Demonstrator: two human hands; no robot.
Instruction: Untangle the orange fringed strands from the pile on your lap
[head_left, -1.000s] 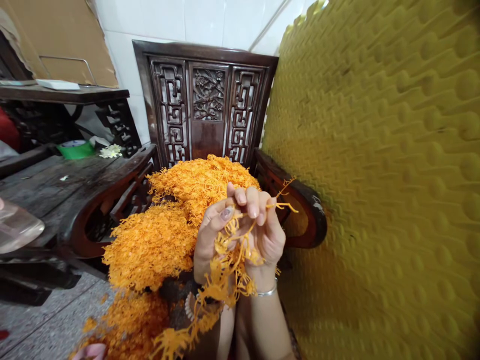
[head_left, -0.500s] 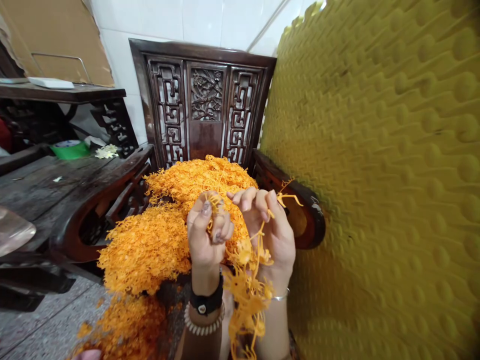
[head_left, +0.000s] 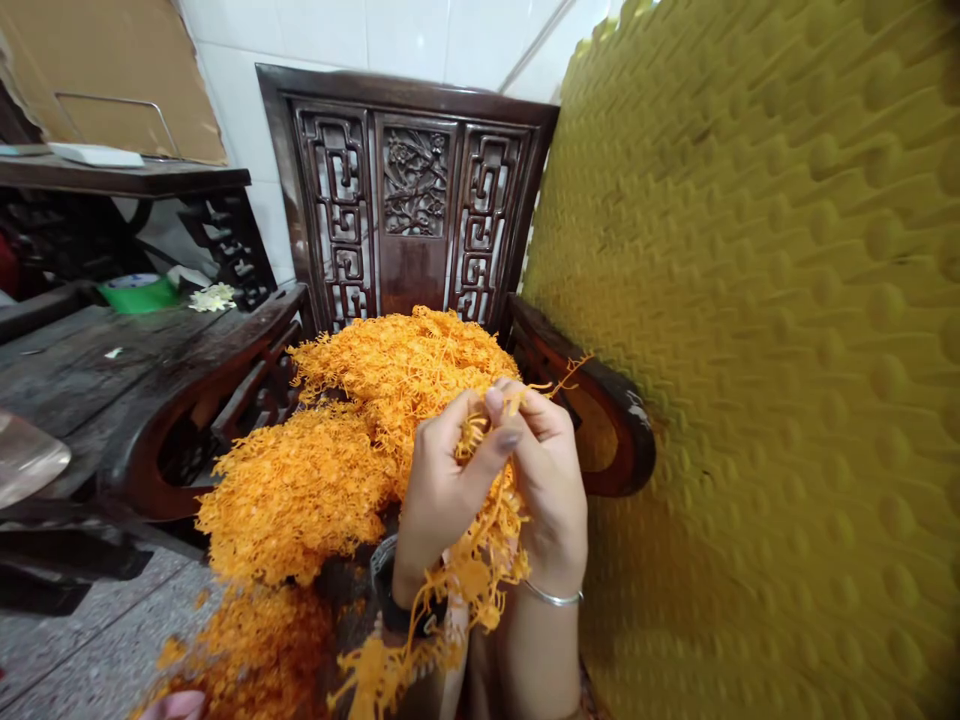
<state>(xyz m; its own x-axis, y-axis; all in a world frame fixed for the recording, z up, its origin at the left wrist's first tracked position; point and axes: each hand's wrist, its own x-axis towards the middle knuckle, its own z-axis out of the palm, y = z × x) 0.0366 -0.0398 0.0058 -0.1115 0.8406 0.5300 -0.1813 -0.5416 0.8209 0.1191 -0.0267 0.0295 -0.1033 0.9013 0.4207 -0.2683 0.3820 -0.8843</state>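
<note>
I have both hands close together in front of the chair, working at one branching orange strand (head_left: 474, 580). My right hand (head_left: 551, 490) pinches its upper stem between bent fingers and thumb, with a thin tip poking out beyond them and the rest trailing down past the wrists. On my left hand (head_left: 439, 490), forefinger and thumb curl into a ring, their ends nearly meeting at the right fingertips, around some curled fronds (head_left: 472, 436) (whether those belong to the strand, I cannot tell from here). The larger orange heap (head_left: 300, 490) sits on the chair (head_left: 409, 280), just behind and beside the hands. I judge the step in hand to be fine fingertip work along the stem; the next move calls for a steady right pinch, a light left one, and care that the trailing end doesn't snag on the black wristband (head_left: 390, 590).
</note>
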